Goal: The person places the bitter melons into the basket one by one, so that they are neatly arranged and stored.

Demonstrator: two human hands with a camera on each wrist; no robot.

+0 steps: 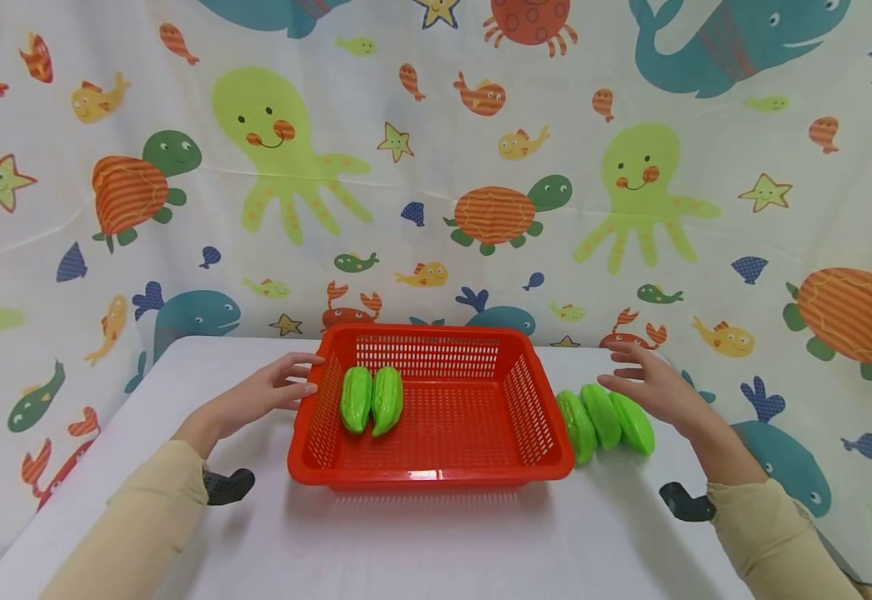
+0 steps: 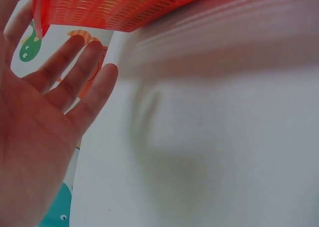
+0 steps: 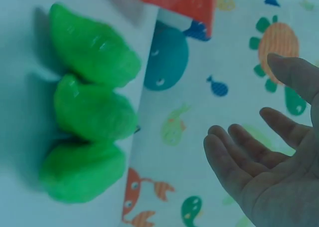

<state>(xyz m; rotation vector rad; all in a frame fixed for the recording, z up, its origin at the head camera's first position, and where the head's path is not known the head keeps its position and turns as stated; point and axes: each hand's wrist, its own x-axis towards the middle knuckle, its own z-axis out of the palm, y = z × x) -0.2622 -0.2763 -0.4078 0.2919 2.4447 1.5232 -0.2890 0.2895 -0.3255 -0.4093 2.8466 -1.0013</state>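
A red plastic basket (image 1: 428, 477) with slotted walls stands on the white table. Inside, at its left end, two bright green bitter melons, one on the left (image 1: 357, 400) and one on the right (image 1: 387, 402), lie side by side. My left hand (image 1: 267, 392) is at the basket's left rim, fingers loosely spread; whether the fingertips touch it I cannot tell. Three more bitter melons (image 1: 601, 417) lie in a row just right of the basket. Above and beside them hovers my right hand (image 1: 657, 385), fingers relaxed and holding nothing; the right wrist view shows it apart from the melons (image 3: 94, 112).
A white curtain (image 1: 436, 150) printed with sea animals hangs behind the table and along its sides. The white tabletop (image 1: 436, 550) stretches in front of the basket. Each wrist bears a small black camera, one at the left sleeve (image 1: 228, 487) and one at the right (image 1: 685, 502).
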